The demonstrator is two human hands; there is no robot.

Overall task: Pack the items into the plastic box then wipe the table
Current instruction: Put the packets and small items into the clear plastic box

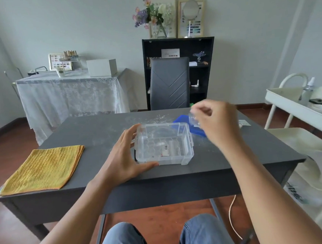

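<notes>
The dark grey table (100, 129) carries every task item and shows a scatter of white powder or grit behind and beside the box, which the wiping step must presumably remove. A folded yellow cloth (43, 168) lies flat at the table's left front corner, well apart from the packing area, likely kept clean and in reach for that step.

The clear plastic box (163, 145) stands open at the table centre, close to the front edge, with several small items already on its floor, one bearing a barcode label. Its blue lid (183, 123) lies just behind the box on the right, out of the loading path.

The left hand (124, 158) braces the box: fingers spread wide along the left wall and thumb at the front corner, apparently to stop it sliding.

The right hand (215, 122) hovers above the box's right rear corner, fingertips pinching a small transparent item (193, 120), blurred; probably next for placement inside.
</notes>
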